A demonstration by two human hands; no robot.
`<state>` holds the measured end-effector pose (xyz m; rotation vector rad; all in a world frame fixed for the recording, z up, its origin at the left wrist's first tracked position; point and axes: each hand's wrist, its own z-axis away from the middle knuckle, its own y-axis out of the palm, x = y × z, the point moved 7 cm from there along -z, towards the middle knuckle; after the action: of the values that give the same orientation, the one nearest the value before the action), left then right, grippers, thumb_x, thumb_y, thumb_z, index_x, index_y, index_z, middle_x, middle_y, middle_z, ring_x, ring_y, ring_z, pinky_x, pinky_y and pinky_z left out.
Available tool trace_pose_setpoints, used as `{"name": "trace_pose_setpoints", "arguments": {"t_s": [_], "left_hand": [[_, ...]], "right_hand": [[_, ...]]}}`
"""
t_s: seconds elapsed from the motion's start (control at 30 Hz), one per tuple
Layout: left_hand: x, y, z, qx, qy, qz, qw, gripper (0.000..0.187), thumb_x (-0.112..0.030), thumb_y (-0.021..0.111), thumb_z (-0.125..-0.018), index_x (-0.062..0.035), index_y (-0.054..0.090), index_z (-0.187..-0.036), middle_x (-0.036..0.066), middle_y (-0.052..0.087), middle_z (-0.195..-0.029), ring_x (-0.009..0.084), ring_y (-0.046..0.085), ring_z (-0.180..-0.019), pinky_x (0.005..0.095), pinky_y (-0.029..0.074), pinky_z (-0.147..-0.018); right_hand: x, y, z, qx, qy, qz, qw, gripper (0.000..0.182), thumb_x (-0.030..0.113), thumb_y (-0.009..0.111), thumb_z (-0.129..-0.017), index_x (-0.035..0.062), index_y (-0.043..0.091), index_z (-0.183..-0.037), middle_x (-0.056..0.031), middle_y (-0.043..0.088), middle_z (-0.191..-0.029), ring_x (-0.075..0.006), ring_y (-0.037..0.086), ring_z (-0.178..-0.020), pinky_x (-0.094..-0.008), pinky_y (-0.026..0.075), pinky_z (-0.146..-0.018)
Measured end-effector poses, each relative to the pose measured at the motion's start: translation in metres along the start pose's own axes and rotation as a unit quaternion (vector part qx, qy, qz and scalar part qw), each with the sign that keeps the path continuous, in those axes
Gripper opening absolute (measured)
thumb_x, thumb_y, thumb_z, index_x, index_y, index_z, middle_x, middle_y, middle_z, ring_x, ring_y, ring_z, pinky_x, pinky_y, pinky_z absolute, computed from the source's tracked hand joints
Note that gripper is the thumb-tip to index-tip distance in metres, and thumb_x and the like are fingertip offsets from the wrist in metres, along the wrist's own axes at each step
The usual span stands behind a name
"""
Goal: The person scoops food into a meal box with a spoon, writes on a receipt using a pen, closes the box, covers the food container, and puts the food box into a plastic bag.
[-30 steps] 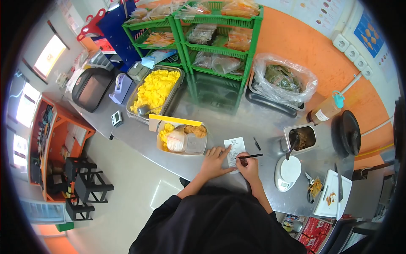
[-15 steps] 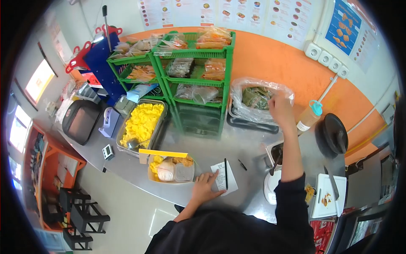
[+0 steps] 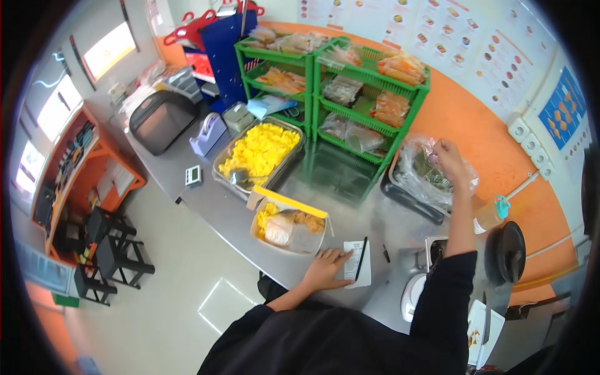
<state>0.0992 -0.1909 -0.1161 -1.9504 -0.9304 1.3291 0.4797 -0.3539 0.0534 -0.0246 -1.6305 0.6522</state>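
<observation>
My left hand (image 3: 327, 270) lies open on the steel counter, fingers on the edge of a printed receipt (image 3: 350, 270) that rests on white paper with a black pen (image 3: 361, 259) across it. Just to its left stands an open food box (image 3: 289, 247) holding yellow scrambled egg, a white wrapped portion, a fried piece and a small clear tub. My right hand (image 3: 447, 161) is raised at a clear plastic bag (image 3: 409, 164) with green leafy contents. Its fingers are curled closed; what they pinch, if anything, cannot be made out.
A tray of yellow egg (image 3: 265, 150) sits behind the box. Green racks (image 3: 375, 128) with bagged goods stand at the back. At right are a bottle (image 3: 490, 215), a black mortar (image 3: 509, 253), a white scale (image 3: 411, 297) and a cutting board (image 3: 490, 328) with a knife.
The camera view has turned left, so the scene shifts right and tilts. My left hand stays at the receipt; my right hand stays by the plastic bag, still closed.
</observation>
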Motion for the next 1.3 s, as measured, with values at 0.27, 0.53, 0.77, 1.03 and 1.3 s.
{"name": "trace_pose_setpoints", "arguments": {"t_s": [0.27,0.53,0.77,1.03,1.3], "left_hand": [[0.002,0.003,0.002,-0.013,0.0,0.031,0.999,0.081,-0.05,0.073,-0.072,-0.0098,0.047,-0.137,0.01,0.053,-0.116,0.0296,0.048,-0.112,0.042,0.037,-0.097],[0.008,0.012,0.001,0.004,0.01,0.044,0.999,0.075,-0.049,0.073,-0.074,-0.0067,0.05,-0.131,0.019,0.051,-0.131,0.038,0.044,-0.124,0.0469,0.034,-0.104],[0.004,0.01,0.0,0.002,0.011,0.108,0.994,0.071,-0.042,0.069,-0.077,-0.0097,0.048,-0.136,0.014,0.054,-0.121,0.0352,0.049,-0.113,0.0472,0.036,-0.098],[0.053,0.072,0.015,-0.101,-0.103,0.496,0.856,0.075,-0.051,0.067,-0.073,-0.0127,0.05,-0.136,0.006,0.053,-0.114,0.0256,0.049,-0.107,0.0424,0.038,-0.088],[0.002,0.006,-0.002,0.022,-0.014,-0.008,1.0,0.084,-0.058,0.073,-0.069,-0.0117,0.051,-0.135,0.005,0.052,-0.108,0.0245,0.048,-0.1,0.0395,0.036,-0.087]], "right_hand": [[0.125,0.2,0.178,0.471,-0.117,-0.11,0.867,0.013,0.011,0.063,-0.085,0.0041,0.052,-0.084,-0.0034,0.061,-0.085,-0.0131,0.063,-0.084,-0.0271,0.053,-0.072],[0.132,0.327,0.226,0.18,-0.462,0.213,0.842,0.012,0.005,0.058,-0.08,0.0015,0.052,-0.089,-0.0133,0.061,-0.086,-0.03,0.064,-0.076,-0.0368,0.056,-0.069],[0.061,0.416,0.221,0.177,-0.426,0.344,0.818,0.021,0.013,0.055,-0.086,0.0016,0.052,-0.103,-0.0229,0.056,-0.111,-0.0392,0.061,-0.099,-0.0481,0.052,-0.084],[0.041,0.293,0.265,0.211,-0.203,0.117,0.949,0.02,0.017,0.059,-0.089,0.0012,0.059,-0.1,-0.0201,0.066,-0.095,-0.0373,0.064,-0.092,-0.0424,0.051,-0.078],[-0.093,0.19,0.279,0.05,0.055,0.282,0.956,0.03,0.028,0.072,-0.08,-0.0009,0.062,-0.082,-0.0169,0.065,-0.068,-0.0338,0.065,-0.064,-0.0418,0.05,-0.061]]}}
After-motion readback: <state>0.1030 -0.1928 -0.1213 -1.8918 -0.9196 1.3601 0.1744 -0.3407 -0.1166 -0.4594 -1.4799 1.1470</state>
